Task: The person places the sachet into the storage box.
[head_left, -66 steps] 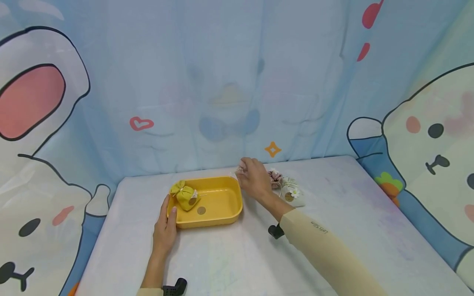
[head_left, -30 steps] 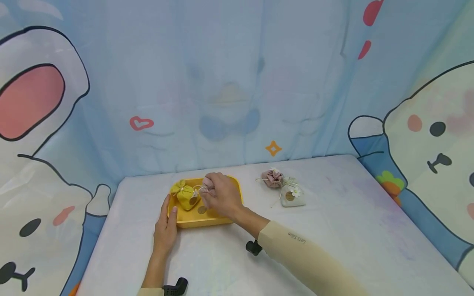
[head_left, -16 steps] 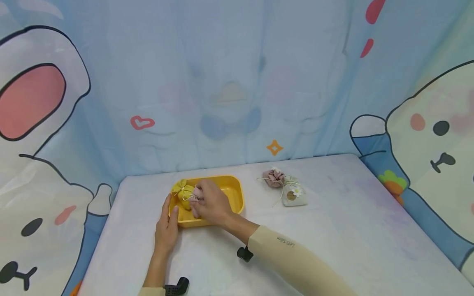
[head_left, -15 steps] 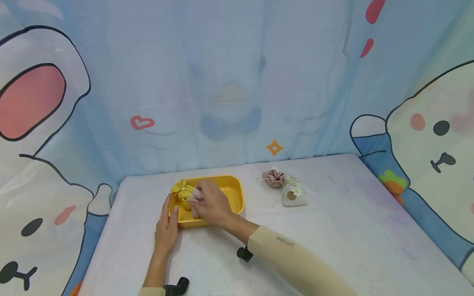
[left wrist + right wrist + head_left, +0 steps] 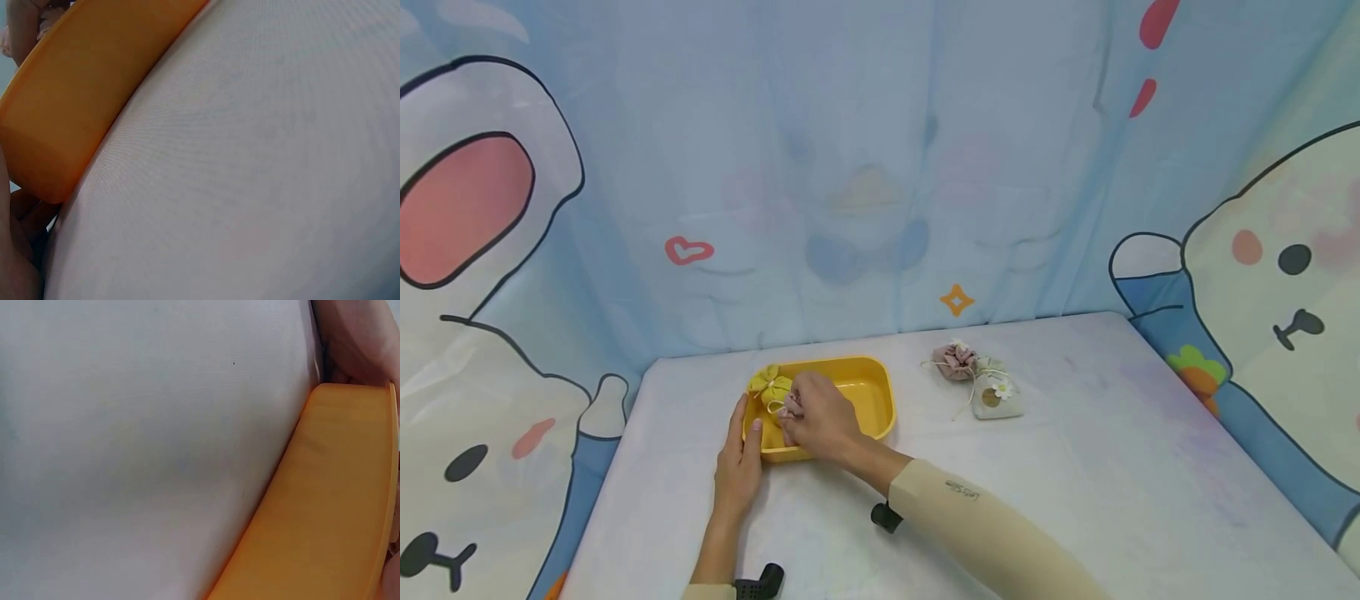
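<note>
A yellow plastic tray (image 5: 872, 396) sits on the table, its outer wall filling part of both wrist views. My left hand (image 5: 737, 467) grips its near left corner, thumb at the rim and fingers along the outer side. Inside the tray's left end lies a yellow drawstring pouch (image 5: 767, 385). My right hand (image 5: 826, 417) reaches in over the front rim and holds a small pink drawstring pouch (image 5: 791, 405) by its gathered neck, right beside the yellow one. The right fingers hide much of this pouch.
Right of the tray, another dusty pink pouch (image 5: 955, 361) lies against a pale grey-green pouch (image 5: 996, 400) with a white flower, their cords loose on the white tabletop (image 5: 1075, 467). A blue cartoon-printed curtain (image 5: 850, 167) hangs behind the table.
My right hand has carried the pink pouch from behind the tray's right end leftward into the tray, then lower beside the yellow pouch. The left hand has stayed at the corner.
</note>
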A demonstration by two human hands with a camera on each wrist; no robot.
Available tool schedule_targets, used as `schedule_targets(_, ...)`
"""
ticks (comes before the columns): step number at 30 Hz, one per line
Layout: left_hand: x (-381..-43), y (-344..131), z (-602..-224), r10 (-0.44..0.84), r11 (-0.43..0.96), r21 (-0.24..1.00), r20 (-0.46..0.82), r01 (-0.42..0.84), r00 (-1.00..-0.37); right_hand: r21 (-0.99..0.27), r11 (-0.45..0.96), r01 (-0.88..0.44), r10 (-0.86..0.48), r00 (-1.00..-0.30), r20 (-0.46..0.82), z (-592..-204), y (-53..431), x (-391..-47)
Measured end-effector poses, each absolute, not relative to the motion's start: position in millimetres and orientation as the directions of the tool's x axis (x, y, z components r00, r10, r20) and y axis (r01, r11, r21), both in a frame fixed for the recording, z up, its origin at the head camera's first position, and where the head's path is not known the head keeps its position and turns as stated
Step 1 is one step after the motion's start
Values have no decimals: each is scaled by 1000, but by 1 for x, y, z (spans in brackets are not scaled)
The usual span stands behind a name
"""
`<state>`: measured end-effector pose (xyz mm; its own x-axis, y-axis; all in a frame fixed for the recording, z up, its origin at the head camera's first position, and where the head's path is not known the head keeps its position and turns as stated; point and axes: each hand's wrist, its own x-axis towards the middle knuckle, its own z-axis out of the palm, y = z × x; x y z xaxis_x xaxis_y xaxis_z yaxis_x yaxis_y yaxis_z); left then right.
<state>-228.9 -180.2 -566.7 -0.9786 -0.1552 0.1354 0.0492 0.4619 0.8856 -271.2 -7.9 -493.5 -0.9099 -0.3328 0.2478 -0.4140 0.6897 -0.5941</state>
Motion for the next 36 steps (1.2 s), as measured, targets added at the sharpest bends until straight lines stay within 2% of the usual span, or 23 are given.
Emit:
schedule_targets(8,-229,-179,-567,-150,460,886,152,67,-977,-549,733,-402,-329,-915,231,-495,-10,-270)
schedule_targets(30,-227,-179,-563,-148,465,881,172,85,-974,-593,694,-409,-365,-909,200,-491,-10,-268)
schedule_targets(36,-227,-179,-562,-143,462,882,175,90,-974,-555,720,-416,-369,-907,203,-491,-10,-267)
